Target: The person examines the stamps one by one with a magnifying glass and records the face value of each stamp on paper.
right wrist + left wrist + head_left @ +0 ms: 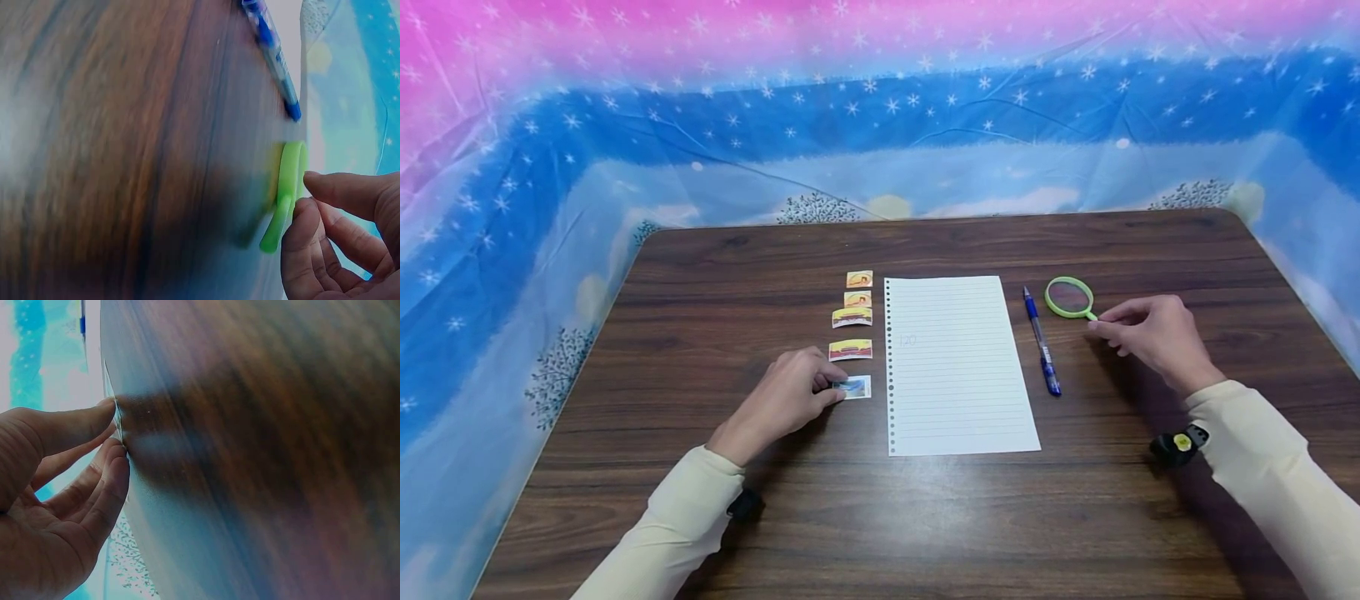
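My left hand (790, 383) pinches a small blue-and-white stamp (856, 387) at its left end, thumb and fingertips against its edges. Edge-on, a sliver of this stamp shows between the fingers in the left wrist view. Above it, in a column, lie two yellow-and-red stamps, the lower (851, 350) and the upper (852, 317), and two smaller orange ones (860, 279). On the right, my right hand (1161, 337) pinches the short handle of a green-rimmed magnifying glass (1070, 297). The right wrist view shows its green handle (275, 228) beside the fingertips.
A lined loose-leaf sheet (958, 383) with "120" written near its left edge lies between the hands. Right of it is a blue pen (1042, 342), tip pointing away. The dark wooden table (925, 525) is backed by a snowflake-patterned cloth (880, 108).
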Action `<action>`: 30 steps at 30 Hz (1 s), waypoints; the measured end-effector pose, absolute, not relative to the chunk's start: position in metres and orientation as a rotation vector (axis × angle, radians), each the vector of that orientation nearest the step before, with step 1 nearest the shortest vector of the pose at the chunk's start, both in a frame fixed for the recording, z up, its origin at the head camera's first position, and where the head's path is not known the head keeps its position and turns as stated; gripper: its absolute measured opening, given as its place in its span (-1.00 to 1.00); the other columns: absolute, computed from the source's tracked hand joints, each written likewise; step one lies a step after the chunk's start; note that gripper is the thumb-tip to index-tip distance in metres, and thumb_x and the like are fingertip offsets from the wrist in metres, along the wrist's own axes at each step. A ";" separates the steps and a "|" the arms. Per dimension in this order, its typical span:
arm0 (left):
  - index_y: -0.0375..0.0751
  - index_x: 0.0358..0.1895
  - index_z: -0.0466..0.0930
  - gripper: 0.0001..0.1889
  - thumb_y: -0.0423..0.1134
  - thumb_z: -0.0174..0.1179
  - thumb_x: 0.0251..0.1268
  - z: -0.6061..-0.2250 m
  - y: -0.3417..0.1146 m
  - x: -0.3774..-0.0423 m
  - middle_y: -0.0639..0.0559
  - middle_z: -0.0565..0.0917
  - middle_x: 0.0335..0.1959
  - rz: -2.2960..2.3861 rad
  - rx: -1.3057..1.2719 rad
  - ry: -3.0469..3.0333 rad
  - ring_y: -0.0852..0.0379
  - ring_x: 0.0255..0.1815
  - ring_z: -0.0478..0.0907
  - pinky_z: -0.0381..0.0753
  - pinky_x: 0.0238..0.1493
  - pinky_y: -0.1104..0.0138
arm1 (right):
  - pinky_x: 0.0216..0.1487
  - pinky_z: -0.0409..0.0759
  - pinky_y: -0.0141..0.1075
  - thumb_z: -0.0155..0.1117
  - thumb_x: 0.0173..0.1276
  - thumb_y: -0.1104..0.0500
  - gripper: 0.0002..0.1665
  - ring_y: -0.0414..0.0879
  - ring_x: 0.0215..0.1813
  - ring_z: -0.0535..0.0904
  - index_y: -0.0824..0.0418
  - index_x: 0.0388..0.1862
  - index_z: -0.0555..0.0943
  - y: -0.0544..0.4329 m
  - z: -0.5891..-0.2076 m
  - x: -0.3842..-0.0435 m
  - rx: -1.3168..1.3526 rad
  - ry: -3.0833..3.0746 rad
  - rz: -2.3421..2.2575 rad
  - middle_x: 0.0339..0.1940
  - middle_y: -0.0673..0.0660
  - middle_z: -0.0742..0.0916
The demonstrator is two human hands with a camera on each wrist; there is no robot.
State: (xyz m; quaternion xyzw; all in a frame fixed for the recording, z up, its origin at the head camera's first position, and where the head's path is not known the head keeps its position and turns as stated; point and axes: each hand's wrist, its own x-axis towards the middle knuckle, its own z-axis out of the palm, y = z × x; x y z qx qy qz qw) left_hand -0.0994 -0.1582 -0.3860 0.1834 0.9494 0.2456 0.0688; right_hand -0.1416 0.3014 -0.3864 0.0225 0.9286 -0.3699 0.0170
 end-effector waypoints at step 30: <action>-0.23 -0.11 0.83 -0.83 -0.31 0.44 0.24 -0.383 -0.158 -0.099 0.02 0.67 -0.30 0.739 0.526 2.841 0.17 -0.30 0.61 0.59 -0.21 0.20 | -0.41 0.62 -0.26 0.46 0.36 0.02 -0.57 -0.07 -0.44 0.69 0.41 -0.13 0.75 0.317 -0.396 -0.143 0.162 2.862 -1.034 -0.37 0.18 0.77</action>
